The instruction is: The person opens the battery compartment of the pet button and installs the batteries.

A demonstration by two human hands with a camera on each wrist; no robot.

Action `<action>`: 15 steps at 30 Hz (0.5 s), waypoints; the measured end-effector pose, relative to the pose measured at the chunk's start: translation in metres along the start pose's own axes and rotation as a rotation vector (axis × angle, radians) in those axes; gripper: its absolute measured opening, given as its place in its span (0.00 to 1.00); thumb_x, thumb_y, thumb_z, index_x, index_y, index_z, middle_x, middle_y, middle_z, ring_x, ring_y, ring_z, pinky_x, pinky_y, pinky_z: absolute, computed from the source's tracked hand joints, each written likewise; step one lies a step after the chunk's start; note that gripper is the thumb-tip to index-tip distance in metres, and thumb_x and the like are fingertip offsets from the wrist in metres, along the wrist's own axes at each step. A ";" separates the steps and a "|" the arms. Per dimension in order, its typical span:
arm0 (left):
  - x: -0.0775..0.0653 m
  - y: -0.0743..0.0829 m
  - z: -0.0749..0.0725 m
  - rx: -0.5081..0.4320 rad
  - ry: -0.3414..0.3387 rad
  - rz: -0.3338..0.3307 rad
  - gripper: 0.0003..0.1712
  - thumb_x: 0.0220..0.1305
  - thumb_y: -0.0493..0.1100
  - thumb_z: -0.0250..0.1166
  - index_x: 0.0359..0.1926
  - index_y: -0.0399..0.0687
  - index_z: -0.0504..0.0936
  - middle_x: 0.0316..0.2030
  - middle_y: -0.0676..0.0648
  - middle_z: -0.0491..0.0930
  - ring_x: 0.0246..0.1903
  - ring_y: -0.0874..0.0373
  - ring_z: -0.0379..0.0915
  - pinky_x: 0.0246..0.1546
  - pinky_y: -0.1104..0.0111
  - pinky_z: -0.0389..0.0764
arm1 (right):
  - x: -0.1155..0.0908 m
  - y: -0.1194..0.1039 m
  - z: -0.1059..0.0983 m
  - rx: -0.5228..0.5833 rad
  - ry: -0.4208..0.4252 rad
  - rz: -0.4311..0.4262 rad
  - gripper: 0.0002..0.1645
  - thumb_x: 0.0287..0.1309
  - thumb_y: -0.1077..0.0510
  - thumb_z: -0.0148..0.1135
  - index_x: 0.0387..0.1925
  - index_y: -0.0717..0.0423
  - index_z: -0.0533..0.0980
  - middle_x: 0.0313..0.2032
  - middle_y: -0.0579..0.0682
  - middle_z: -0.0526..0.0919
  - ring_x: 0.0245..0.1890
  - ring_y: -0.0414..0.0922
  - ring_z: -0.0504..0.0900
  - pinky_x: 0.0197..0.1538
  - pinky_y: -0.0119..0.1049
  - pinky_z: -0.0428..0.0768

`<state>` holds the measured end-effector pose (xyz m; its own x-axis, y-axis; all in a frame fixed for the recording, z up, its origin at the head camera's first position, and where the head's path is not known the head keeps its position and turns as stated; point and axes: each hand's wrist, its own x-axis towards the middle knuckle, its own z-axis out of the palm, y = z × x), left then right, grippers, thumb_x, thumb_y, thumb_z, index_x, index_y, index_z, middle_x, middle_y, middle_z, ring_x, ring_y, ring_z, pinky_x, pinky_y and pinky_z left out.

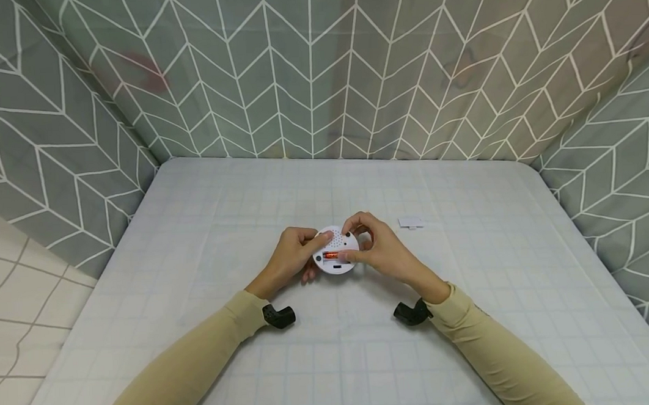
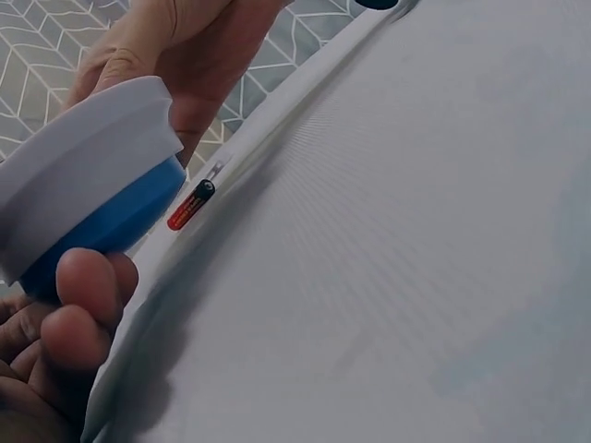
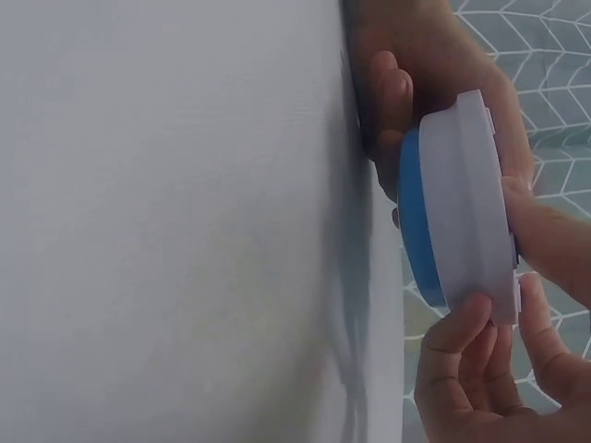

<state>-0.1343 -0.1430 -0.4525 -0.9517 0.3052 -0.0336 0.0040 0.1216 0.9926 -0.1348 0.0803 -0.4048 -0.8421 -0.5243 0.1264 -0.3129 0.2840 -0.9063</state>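
Note:
A round white-and-blue device [image 1: 334, 234] is held between both hands over the table, its speaker holes and open battery compartment facing up. One orange battery [image 1: 331, 255] lies in the compartment. My left hand [image 1: 290, 253] grips the device's left side, thumb on top and fingers underneath against the blue part [image 2: 111, 217]. At the other side my right hand [image 1: 384, 248] holds the rim with its fingers, while the thumb presses at the battery's right end. A second battery [image 2: 191, 205], red and black, lies on the table in the left wrist view; the right hand hides it from the head view.
A small white battery cover [image 1: 410, 223] lies on the table to the right of the right hand. White cloth with a faint grid covers the table [image 1: 236, 201]. Chevron-patterned curtains [image 1: 312, 74] hang behind it and along both sides.

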 end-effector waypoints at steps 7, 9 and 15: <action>-0.001 0.001 0.000 0.045 0.020 -0.013 0.30 0.63 0.64 0.65 0.26 0.40 0.81 0.10 0.39 0.74 0.05 0.53 0.67 0.04 0.61 0.70 | 0.006 0.016 0.002 0.027 -0.016 0.037 0.27 0.49 0.60 0.77 0.47 0.54 0.71 0.46 0.51 0.74 0.44 0.52 0.76 0.43 0.33 0.79; -0.001 -0.001 -0.001 0.062 0.010 0.008 0.31 0.60 0.68 0.66 0.26 0.41 0.81 0.10 0.41 0.75 0.05 0.52 0.68 0.04 0.58 0.71 | 0.005 0.017 0.003 0.018 -0.022 0.034 0.27 0.49 0.60 0.77 0.46 0.54 0.69 0.45 0.51 0.73 0.44 0.50 0.76 0.42 0.32 0.79; -0.002 -0.002 -0.002 0.092 -0.003 0.020 0.31 0.61 0.67 0.65 0.26 0.43 0.81 0.10 0.41 0.75 0.05 0.50 0.69 0.04 0.54 0.72 | 0.004 0.019 0.006 -0.031 -0.026 0.025 0.26 0.51 0.59 0.76 0.43 0.54 0.68 0.43 0.50 0.72 0.43 0.48 0.75 0.37 0.28 0.74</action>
<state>-0.1330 -0.1453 -0.4544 -0.9503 0.3111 -0.0140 0.0515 0.2013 0.9782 -0.1418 0.0790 -0.4241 -0.8384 -0.5370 0.0934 -0.3059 0.3217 -0.8961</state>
